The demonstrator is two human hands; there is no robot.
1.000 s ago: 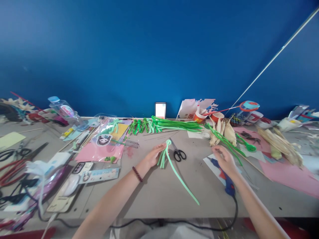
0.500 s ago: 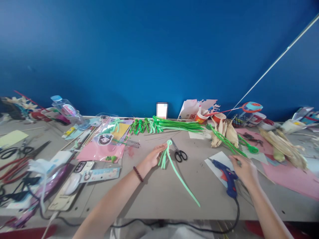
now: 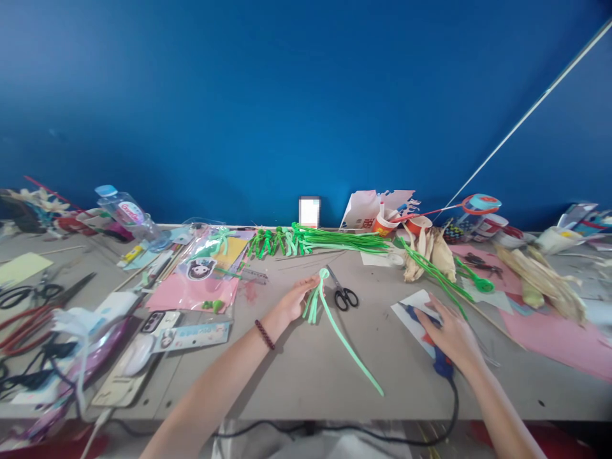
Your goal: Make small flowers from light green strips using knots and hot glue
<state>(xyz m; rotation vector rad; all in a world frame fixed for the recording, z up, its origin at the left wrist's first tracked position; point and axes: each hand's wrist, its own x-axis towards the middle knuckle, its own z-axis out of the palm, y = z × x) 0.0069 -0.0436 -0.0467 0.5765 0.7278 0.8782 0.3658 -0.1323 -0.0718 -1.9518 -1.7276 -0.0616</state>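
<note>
My left hand (image 3: 299, 299) is closed on a pale green pipe cleaner piece (image 3: 313, 303). It has a round coiled top, several short strands hanging down and one long strand trailing toward the table's front edge. Just right of it lies a pair of black-handled scissors (image 3: 345, 298). Over at the right, my right hand (image 3: 452, 331) is spread above a blue hot glue gun (image 3: 442, 364) and covers most of its body. Thumb and fingers are apart; whether they touch the gun is hard to see. A white sheet (image 3: 406, 312) lies under the gun's nozzle.
Bundled green pipe cleaners (image 3: 349, 239) lie along the wall. Dried corn husks (image 3: 430, 255) and green stems (image 3: 433, 271) are beyond my right hand. To the left are a plastic bag (image 3: 201, 268), a water bottle (image 3: 127, 213) and red-handled scissors (image 3: 36, 322). The gun's black cord (image 3: 335, 430) hangs along the front edge.
My right hand has moved left from beside the green stems to over the glue gun, its fingers spreading. My left hand and the pale green piece have stayed nearly still.
</note>
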